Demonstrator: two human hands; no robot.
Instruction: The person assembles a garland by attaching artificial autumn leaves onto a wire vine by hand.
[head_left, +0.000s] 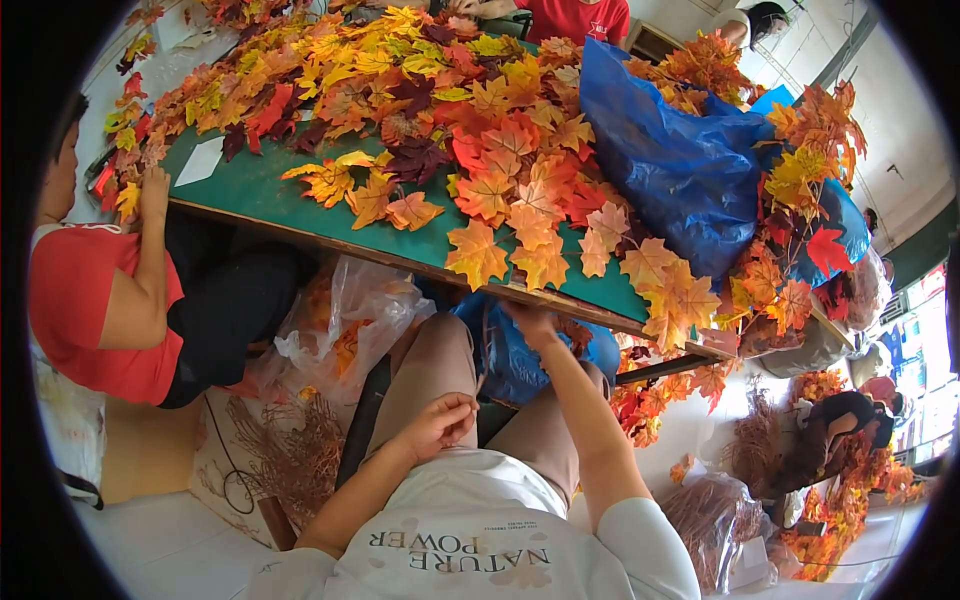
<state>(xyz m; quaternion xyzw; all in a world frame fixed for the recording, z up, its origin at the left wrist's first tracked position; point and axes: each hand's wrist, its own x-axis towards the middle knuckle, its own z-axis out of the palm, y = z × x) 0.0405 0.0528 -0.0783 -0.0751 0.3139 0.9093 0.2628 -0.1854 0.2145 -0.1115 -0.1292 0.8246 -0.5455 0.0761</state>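
My left hand [443,425] is over my lap, its fingers pinched together. A thin brownish strand [484,375] runs up close to its fingertips, but I cannot make out whether they hold it. My right hand [535,325] reaches to the table's near edge, beside a blue plastic bag [515,360] above my knees. The table edge and leaves hide its fingers. Just above it, orange and yellow artificial maple leaves [540,262] hang over the edge of the green tabletop [310,205].
More leaves [400,60] are heaped across the table, beside a large blue plastic bag [680,150]. A clear bag [345,310] and bare brown twigs [290,450] are below at left. A person in red [95,310] sits at left, handling leaves; other people are farther off.
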